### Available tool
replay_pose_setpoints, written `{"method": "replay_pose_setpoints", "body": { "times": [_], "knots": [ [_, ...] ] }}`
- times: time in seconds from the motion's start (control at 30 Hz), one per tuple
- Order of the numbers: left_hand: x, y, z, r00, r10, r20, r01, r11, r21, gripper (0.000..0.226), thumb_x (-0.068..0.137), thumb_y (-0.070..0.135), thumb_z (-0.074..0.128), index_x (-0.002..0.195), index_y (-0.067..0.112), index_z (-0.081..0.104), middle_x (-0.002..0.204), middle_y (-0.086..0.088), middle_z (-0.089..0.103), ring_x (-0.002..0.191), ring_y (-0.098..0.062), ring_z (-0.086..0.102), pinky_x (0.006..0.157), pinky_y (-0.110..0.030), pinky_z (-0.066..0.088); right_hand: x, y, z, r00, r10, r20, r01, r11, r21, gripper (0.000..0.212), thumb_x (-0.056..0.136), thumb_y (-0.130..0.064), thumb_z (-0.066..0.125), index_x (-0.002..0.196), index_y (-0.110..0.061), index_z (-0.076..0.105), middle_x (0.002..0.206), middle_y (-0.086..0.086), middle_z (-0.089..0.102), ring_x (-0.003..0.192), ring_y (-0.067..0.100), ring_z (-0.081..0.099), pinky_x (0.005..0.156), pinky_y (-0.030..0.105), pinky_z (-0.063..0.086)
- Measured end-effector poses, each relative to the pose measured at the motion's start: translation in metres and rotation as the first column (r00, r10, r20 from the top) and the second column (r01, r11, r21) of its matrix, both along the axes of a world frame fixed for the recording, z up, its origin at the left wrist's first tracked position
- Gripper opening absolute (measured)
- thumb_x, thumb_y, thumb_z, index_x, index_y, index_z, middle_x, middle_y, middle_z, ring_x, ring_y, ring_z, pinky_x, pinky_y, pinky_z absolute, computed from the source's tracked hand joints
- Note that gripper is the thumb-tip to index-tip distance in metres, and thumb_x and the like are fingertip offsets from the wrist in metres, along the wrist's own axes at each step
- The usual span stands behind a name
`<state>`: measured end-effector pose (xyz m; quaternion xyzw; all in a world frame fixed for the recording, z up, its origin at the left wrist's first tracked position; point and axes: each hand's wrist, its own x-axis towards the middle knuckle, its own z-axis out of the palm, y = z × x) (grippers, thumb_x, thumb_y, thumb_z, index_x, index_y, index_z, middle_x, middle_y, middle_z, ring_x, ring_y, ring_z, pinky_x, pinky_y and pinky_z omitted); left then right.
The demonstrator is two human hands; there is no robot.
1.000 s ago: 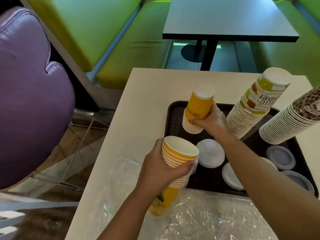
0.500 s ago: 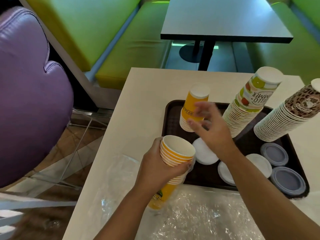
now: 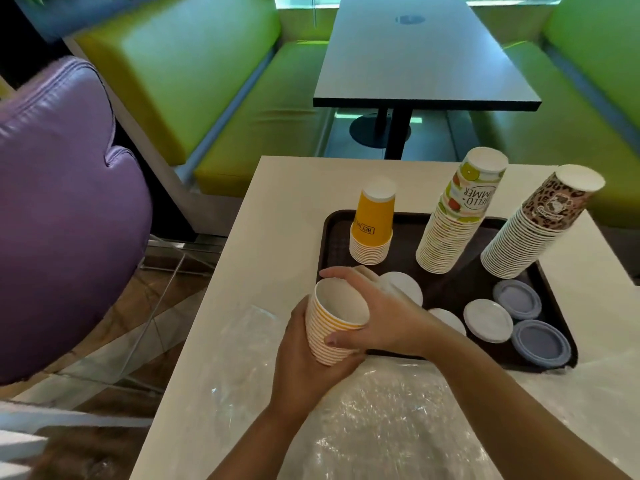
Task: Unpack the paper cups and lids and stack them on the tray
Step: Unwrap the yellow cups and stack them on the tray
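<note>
Right hand, moved off the upturned tray stack, now grips the yellow cups my left hand clasps; I'd lift several straight, fingers at rim.

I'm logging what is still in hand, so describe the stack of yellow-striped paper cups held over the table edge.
The stack of yellow-striped paper cups is a nested bundle of paper cups, mouths up and tilted, with a plain white inside and thin yellow rims banding its side. It sits in front of the dark brown plastic tray, above the crinkled clear plastic wrap. The left hand grips it from below and behind; the right hand wraps the upper cups, thumb on the side and fingers over the far rim.
</note>
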<state>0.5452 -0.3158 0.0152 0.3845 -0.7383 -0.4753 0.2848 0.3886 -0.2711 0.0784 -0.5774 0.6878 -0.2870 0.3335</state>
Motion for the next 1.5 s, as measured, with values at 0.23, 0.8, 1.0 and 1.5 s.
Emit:
{"method": "replay_pose_setpoints", "body": {
  "times": [0.23,0.8,1.0,1.5],
  "knots": [
    [0.02,0.013,-0.033,0.997,-0.012,0.078,0.011,1.0,0.023,0.088,0.051,0.048,0.088,0.122,0.049,0.035,0.118,0.026,0.054,0.107,0.005,0.056,0.078,-0.005,0.046,0.007,0.01,0.0,1.0,0.009,0.018,-0.009,1.0,-0.011,0.084,0.069,-0.042,0.081,0.136,-0.047,0.03,0.137,-0.017,0.033,0.118,0.001,0.036,0.078,0.005,0.035],
    [-0.023,-0.009,0.039,0.972,-0.174,0.157,0.186,0.981,-0.063,0.118,0.054,0.049,0.087,0.139,0.049,0.006,0.151,0.011,0.032,0.137,-0.013,0.035,0.111,-0.039,0.036,-0.004,0.009,0.001,0.994,-0.041,0.104,0.034,0.997,0.074,0.063,0.086,-0.043,0.062,0.14,-0.039,0.031,0.142,-0.007,0.032,0.12,0.005,0.037,0.082,0.006,0.034],
    [-0.032,-0.009,0.034,0.982,-0.102,0.159,0.115,0.991,-0.073,0.093,0.064,0.038,0.085,0.141,0.027,0.033,0.138,0.008,0.049,0.123,-0.01,0.049,0.094,-0.019,0.041,-0.007,0.004,0.002,0.995,-0.077,0.059,0.072,0.994,0.084,0.059,0.088,-0.041,0.06,0.14,-0.035,0.034,0.143,-0.005,0.035,0.116,0.005,0.037,0.087,0.015,0.037],
    [-0.032,-0.015,0.032,0.989,-0.107,0.102,0.114,0.991,-0.071,0.064,0.063,0.046,0.082,0.115,0.037,0.044,0.102,0.017,0.061,0.091,-0.001,0.061,0.074,-0.014,0.052,-0.038,0.0,0.052,0.699,0.26,-0.667,-0.283,0.956,0.076,0.081,0.08,-0.024,0.073,0.143,-0.038,0.025,0.153,-0.006,0.017,0.141,0.02,0.02,0.108,0.04,0.036]
  ]
}}
